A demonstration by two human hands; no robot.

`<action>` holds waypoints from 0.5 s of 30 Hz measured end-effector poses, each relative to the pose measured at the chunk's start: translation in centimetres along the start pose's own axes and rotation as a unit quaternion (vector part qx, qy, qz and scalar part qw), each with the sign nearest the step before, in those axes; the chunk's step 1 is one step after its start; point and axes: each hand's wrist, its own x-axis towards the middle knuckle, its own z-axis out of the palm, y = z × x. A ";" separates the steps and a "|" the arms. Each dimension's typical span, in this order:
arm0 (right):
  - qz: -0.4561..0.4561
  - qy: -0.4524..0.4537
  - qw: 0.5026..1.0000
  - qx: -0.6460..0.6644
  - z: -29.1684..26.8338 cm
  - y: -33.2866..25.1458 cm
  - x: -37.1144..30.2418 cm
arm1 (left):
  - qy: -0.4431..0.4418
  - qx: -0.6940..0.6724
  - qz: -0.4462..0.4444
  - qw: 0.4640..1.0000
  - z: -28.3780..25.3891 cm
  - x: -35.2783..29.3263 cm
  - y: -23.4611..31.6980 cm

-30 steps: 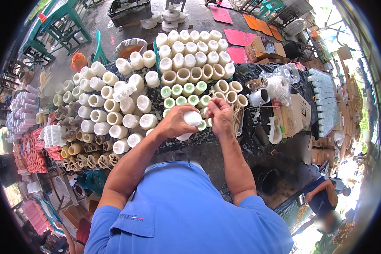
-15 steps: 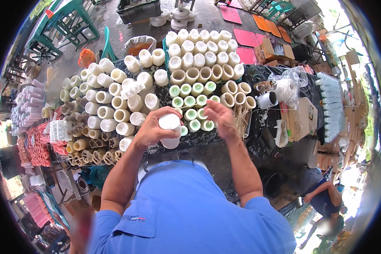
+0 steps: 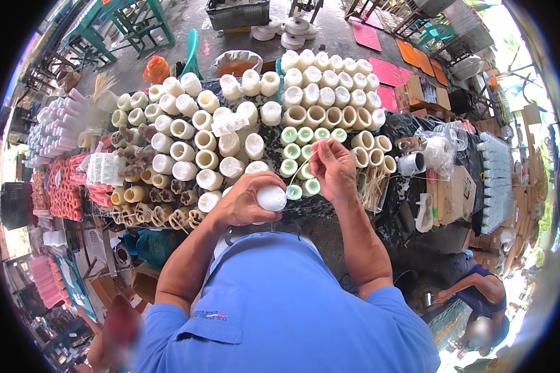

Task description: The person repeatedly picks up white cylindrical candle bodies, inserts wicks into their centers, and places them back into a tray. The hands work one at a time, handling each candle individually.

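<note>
My left hand (image 3: pixel 247 200) is wrapped round a white wax candle (image 3: pixel 272 198), its round end turned up, just above the table's near edge. To its right my right hand (image 3: pixel 333 166) is raised, thumb and fingertips pinched together. A thin pale strand (image 3: pixel 298 173) runs from those fingertips down toward the candle; whether it is fixed to it I cannot tell. Behind and beneath the right hand stand rows of candles with pale green tops (image 3: pixel 290 151), partly hidden by it. Many cream wax cylinders (image 3: pixel 206 160), some of them hollow, are grouped left of the green ones.
White and hollow cream cylinders (image 3: pixel 328 96) fill a block at the back. Brown sticks (image 3: pixel 373 188), a metal jug (image 3: pixel 410 164) and a cardboard box (image 3: pixel 457 196) are on the right. Pink wax pieces (image 3: pixel 64 186) lie far left. Another person (image 3: pixel 482 292) works at lower right.
The white candle has tipped so its end faces up more, still in my left hand. My right hand's spread fingers have closed into a pinch. The whole view has shifted.
</note>
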 end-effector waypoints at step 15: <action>-0.065 0.013 0.979 -0.191 3.9 1.5 -1.4 | -0.030 -0.370 -0.027 0.928 -2.4 -3.4 -0.7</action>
